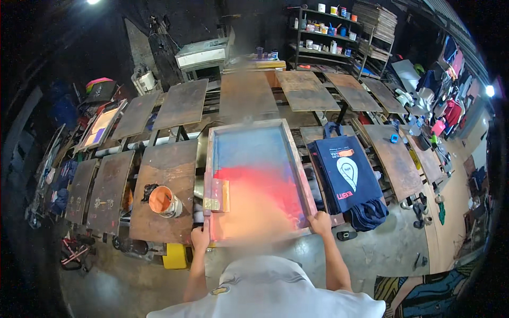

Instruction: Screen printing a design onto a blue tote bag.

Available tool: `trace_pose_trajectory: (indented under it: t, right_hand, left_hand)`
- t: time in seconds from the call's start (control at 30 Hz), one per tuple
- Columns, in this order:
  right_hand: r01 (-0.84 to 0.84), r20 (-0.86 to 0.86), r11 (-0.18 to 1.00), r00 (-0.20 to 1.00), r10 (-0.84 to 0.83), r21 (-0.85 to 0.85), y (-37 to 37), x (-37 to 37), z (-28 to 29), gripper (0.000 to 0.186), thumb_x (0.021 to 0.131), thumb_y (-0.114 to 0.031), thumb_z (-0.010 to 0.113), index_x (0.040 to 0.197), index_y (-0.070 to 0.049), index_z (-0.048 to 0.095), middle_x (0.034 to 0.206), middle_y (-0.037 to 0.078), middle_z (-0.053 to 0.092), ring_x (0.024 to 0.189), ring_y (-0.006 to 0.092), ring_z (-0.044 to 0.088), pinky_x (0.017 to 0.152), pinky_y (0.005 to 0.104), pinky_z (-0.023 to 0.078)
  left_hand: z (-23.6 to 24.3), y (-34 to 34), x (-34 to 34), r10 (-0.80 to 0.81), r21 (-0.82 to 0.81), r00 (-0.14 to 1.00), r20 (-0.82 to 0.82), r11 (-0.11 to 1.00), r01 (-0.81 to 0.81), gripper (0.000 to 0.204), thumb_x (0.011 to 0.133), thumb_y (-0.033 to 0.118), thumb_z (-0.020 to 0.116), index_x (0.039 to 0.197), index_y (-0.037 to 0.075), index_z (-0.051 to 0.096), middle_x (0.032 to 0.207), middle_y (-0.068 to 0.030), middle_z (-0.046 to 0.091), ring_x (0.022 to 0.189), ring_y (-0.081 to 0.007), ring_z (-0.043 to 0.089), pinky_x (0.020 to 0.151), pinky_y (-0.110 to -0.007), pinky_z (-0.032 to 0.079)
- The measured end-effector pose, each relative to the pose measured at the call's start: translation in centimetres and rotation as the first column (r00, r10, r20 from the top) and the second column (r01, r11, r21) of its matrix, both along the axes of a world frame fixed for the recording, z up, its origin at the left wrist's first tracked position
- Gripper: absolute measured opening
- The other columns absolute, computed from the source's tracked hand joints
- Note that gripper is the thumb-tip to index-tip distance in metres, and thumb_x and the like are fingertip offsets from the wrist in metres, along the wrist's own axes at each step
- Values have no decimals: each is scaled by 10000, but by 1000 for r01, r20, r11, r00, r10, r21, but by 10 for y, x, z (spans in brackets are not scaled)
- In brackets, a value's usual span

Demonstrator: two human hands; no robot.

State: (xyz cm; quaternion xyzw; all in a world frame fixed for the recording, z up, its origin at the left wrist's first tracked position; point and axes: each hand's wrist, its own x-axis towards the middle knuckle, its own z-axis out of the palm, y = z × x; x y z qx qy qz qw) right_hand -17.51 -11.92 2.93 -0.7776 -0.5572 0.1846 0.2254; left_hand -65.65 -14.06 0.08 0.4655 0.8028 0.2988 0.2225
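at the left of the view lies a small screen with orange and purple parts. next come dark, flat boards in two rows that make a long table. on one board left of the middle stands a bucket, orange inside, with a dark, lumpy thing at its side. below that board is a yellow box. then comes the left hand, wrapped around the lower left corner of a big wooden screen.

the big screen is in the middle of the view. it is blue at the top, red in the middle and orange at the bottom. a flat block with an orange strip rests at its left side. the right hand grips its lower right corner.

just to the right, dark blue bags lie on a board, with dark folded cloth near their lower end. farther right, a small blue thing sits on another board. near the right edge are clothes of many colours.
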Motion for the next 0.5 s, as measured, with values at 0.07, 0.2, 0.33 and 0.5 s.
trace_pose_trajectory:
  t: [0.07,0.2,0.33,0.5]
  right_hand:
    - [4,-4,1000,1000,-4,-23,0,-2,2,432,726,-363,674,767,66,686,772,273,671,782,426,680,748,508,535]
    - [30,-8,998,999,-31,-54,-1,-4,0,462,721,-384,677,773,75,678,771,291,661,786,442,674,731,511,531]
    - [40,-12,998,999,-40,-39,-3,-2,-11,484,719,-395,687,786,84,673,792,312,656,819,454,673,738,514,527]
    - [37,-10,998,999,-38,-56,-6,-1,-27,503,725,-403,697,822,90,671,811,317,658,827,460,672,745,519,528]
  left_hand:
    - [0,0,2,-14,50,999,-39,999,16,695,933,568,535,693,-72,664,661,-304,593,662,-458,637,629,-512,462]
    - [-6,-3,1,-13,26,1000,1,1000,13,704,931,574,536,676,-71,653,651,-303,587,652,-458,632,621,-513,455]
    - [-6,-3,1,-16,10,999,28,1000,15,713,935,581,527,673,-71,648,651,-304,585,651,-455,631,624,-507,457]
    - [-17,-10,-1,-15,-13,1000,-2,1000,15,709,942,582,516,701,-71,652,673,-307,592,665,-449,636,632,-501,463]
